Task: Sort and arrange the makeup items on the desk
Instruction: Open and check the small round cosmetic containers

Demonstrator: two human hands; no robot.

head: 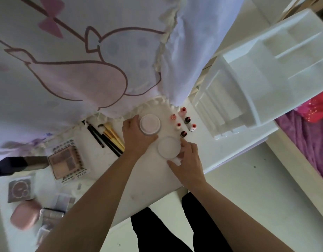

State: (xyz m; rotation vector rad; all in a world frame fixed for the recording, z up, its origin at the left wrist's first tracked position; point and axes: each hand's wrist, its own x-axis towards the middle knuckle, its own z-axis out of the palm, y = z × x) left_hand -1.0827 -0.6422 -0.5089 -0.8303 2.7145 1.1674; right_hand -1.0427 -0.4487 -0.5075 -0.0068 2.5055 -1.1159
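Observation:
My left hand (137, 137) grips a round pinkish-lidded jar (150, 124) standing on the white desk (149, 186). My right hand (188, 160) holds a second round white jar (169, 147) just in front of and to the right of the first. Several small upright bottles (183, 121) with red, pink and dark caps stand behind the jars. Left of my left hand lie several makeup brushes (111, 137) and dark pencils (95, 135). An eyeshadow palette (66, 161) lies farther left.
A white plastic drawer organiser (257, 73) stands at the right. A printed curtain (75, 60) hangs behind the desk. A pink compact (26, 214), a round blush palette (20, 190) and several small palettes (55, 210) lie at the left front. My legs are below the desk edge.

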